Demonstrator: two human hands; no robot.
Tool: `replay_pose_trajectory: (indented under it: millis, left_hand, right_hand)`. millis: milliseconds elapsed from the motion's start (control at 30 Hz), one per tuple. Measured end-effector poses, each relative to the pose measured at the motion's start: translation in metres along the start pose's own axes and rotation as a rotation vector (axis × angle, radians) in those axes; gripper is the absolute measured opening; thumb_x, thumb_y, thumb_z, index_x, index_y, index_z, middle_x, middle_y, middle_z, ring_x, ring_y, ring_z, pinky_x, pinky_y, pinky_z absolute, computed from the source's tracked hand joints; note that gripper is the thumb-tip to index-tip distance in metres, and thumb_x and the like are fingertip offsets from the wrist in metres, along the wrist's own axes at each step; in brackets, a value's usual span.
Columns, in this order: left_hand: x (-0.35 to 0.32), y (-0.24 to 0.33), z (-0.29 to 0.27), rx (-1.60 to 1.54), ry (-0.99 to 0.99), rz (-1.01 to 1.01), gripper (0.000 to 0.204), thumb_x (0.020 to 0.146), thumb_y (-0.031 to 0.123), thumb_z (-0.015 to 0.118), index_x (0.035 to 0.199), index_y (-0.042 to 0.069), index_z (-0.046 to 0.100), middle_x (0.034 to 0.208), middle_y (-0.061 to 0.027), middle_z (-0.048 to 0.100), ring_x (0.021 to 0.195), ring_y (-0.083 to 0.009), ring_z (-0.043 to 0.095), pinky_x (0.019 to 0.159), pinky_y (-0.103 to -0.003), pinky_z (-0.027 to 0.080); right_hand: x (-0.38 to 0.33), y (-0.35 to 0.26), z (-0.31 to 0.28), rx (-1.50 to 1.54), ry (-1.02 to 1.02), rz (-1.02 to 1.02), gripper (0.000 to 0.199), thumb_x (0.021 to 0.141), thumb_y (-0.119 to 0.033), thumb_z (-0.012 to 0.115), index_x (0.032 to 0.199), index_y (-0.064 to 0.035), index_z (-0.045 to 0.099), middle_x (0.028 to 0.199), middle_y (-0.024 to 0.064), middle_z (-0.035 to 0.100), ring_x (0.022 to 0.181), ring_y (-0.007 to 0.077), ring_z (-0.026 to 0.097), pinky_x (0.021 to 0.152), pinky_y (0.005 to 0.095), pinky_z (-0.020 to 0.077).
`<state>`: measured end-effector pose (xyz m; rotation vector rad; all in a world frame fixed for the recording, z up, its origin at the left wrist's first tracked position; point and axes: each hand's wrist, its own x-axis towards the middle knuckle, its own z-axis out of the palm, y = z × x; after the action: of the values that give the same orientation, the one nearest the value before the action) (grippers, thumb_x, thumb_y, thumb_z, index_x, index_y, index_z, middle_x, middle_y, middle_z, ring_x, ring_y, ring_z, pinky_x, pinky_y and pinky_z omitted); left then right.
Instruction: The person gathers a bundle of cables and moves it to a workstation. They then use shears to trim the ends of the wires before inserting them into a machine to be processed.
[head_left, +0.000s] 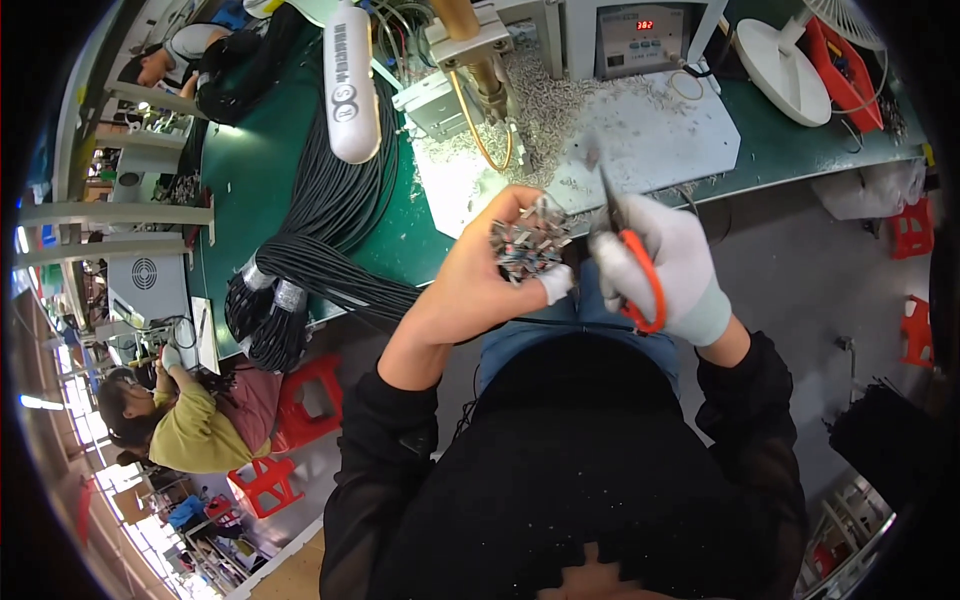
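My left hand (462, 290), bare but for a white cover on the thumb tip, is closed round a bundle of black cables (375, 297). Their cut ends (525, 245), with small coloured wires and silvery tips, stick up out of the grip. The cables trail left onto the green table. Beside the bundle my right hand (685, 265), in a white glove, grips scissors (657, 290) with orange handles. Their dark blades point away from me, apart from the cable ends and smeared by motion.
Grey clippings litter a pale board (650, 150) on the green table (250, 180). Behind stand a bench machine (480, 75) and a control box (640, 45). A white fan (785, 75) and red bin (845, 75) are at far right. Co-workers sit left, near a red stool (310, 405).
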<state>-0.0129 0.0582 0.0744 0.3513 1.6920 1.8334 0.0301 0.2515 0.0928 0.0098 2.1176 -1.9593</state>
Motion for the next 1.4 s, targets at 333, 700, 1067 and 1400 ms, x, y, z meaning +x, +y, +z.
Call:
replay_pose_trajectory:
  millis: [333,700,1067,1400]
  left_hand:
    - [-0.006,0.000,0.002,0.197,0.014,0.022,0.040,0.074,-0.001,0.068,0.110,0.001,0.050,0.092,-0.0004,0.057,0.080,-0.0042,0.051,0.071,-0.020,0.044]
    - [0.007,0.004,0.010,0.175,0.138,0.038,0.023,0.079,-0.002,0.067,0.100,0.000,0.058,0.084,0.0008,0.060,0.073,-0.0035,0.051,0.066,-0.021,0.045]
    - [-0.001,0.001,0.015,0.186,0.346,0.167,0.015,0.077,0.002,0.070,0.086,0.001,0.057,0.077,0.0022,0.058,0.072,-0.0023,0.050,0.064,-0.021,0.044]
    - [-0.003,-0.003,0.019,0.209,0.402,0.223,0.017,0.076,-0.001,0.067,0.091,0.002,0.058,0.081,0.0027,0.060,0.072,-0.0023,0.052,0.065,-0.020,0.044]
  right_hand:
    - [0.003,0.007,-0.003,0.263,-0.125,0.090,0.019,0.088,-0.014,0.050,0.080,0.0032,0.053,0.055,0.0051,0.055,0.042,0.0099,0.051,0.042,0.0231,0.0400]
    - [0.014,0.012,-0.013,0.379,-0.065,0.010,0.018,0.087,-0.012,0.050,0.079,0.0041,0.053,0.051,0.0040,0.053,0.041,0.0100,0.050,0.042,0.0229,0.0379]
    - [0.009,0.020,0.004,-0.762,0.480,-0.853,0.017,0.078,-0.016,0.068,0.089,-0.0067,0.059,0.063,0.0102,0.057,0.054,0.0290,0.058,0.048,0.0347,0.0450]
    - [-0.008,0.005,0.004,-0.440,0.041,-0.443,0.011,0.081,-0.014,0.065,0.079,-0.0057,0.059,0.058,0.0105,0.055,0.049,0.0282,0.056,0.047,0.0332,0.0452]
